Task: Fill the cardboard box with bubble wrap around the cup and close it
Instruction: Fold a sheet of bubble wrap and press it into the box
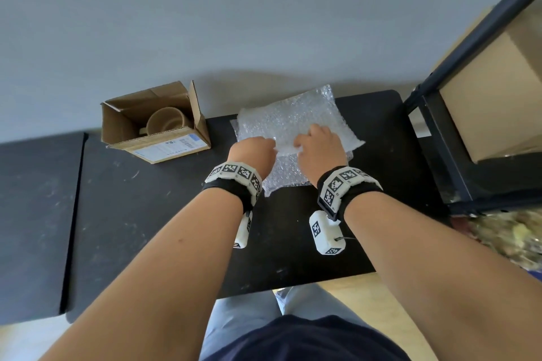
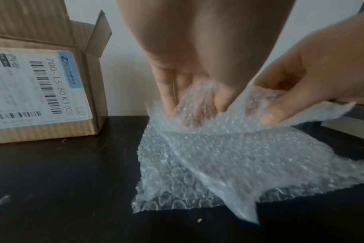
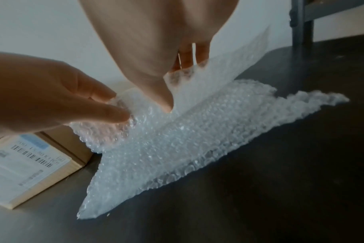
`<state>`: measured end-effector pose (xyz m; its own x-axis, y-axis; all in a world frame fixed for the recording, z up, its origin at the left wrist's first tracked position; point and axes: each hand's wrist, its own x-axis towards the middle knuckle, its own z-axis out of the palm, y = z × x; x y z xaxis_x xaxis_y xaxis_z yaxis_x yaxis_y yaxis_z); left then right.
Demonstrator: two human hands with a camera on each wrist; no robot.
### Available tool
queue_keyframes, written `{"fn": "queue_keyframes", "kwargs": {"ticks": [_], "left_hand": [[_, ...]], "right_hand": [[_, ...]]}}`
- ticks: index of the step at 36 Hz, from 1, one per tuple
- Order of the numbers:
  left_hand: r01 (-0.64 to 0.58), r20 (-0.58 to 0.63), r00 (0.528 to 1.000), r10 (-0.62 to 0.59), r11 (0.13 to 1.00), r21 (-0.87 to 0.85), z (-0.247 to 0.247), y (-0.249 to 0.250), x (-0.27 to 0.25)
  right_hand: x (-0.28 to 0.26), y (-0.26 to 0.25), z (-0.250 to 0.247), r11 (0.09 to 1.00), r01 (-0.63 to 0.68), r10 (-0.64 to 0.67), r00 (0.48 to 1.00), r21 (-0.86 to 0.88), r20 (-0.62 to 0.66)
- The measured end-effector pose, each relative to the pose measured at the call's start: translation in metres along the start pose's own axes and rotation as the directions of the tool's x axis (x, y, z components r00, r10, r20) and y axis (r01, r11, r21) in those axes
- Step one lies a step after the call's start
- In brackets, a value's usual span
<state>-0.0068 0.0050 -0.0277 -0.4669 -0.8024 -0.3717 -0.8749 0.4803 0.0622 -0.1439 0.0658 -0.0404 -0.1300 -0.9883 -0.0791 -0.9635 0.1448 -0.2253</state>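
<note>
An open cardboard box [image 1: 164, 141] with a shipping label stands at the back left of the black table; a tan cup [image 1: 167, 121] sits inside it. To its right lie sheets of bubble wrap [image 1: 293, 117]. My left hand [image 1: 253, 152] and right hand [image 1: 318, 143] both pinch the near edge of the top sheet and lift it off the sheet below. In the left wrist view my left hand [image 2: 189, 102] curls round the wrap [image 2: 229, 156] beside the right hand [image 2: 301, 85]. In the right wrist view my right hand [image 3: 172, 85] pinches the raised sheet [image 3: 177, 139].
The black table [image 1: 132, 214] runs left of the box and in front of the wrap. A dark metal shelf frame [image 1: 457, 97] holding large cardboard boxes [image 1: 498, 91] stands at the right. A grey wall runs right behind the table.
</note>
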Motion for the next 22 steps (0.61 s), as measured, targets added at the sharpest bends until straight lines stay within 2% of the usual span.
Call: {"fn": "queue_keyframes", "kwargs": {"ticks": [2, 8, 16, 18, 22], "left_hand": [[-0.014, -0.030, 0.999, 0.014, 1.000, -0.021, -0.001, 0.001, -0.002], [-0.111, -0.057, 0.993, 0.107, 0.992, -0.066, 0.006, -0.006, -0.003], [-0.144, -0.071, 0.986, 0.152, 0.984, 0.109, 0.006, -0.018, -0.005], [-0.146, -0.054, 0.987, 0.151, 0.984, 0.100, 0.006, -0.014, -0.003], [-0.045, -0.004, 0.999, 0.045, 0.998, 0.048, -0.002, 0.005, -0.005]], "right_hand": [[0.001, -0.002, -0.006, 1.000, 0.018, -0.018, 1.000, 0.006, -0.016], [-0.001, 0.008, -0.020, 0.994, -0.071, 0.072, 0.997, 0.089, -0.011], [-0.012, 0.042, -0.018, 0.935, -0.195, 0.203, 0.979, 0.297, 0.003], [-0.016, 0.045, -0.017, 0.942, -0.201, 0.212, 0.977, 0.270, -0.012], [-0.025, 0.046, -0.018, 0.977, -0.193, 0.191, 0.981, 0.089, 0.033]]}}
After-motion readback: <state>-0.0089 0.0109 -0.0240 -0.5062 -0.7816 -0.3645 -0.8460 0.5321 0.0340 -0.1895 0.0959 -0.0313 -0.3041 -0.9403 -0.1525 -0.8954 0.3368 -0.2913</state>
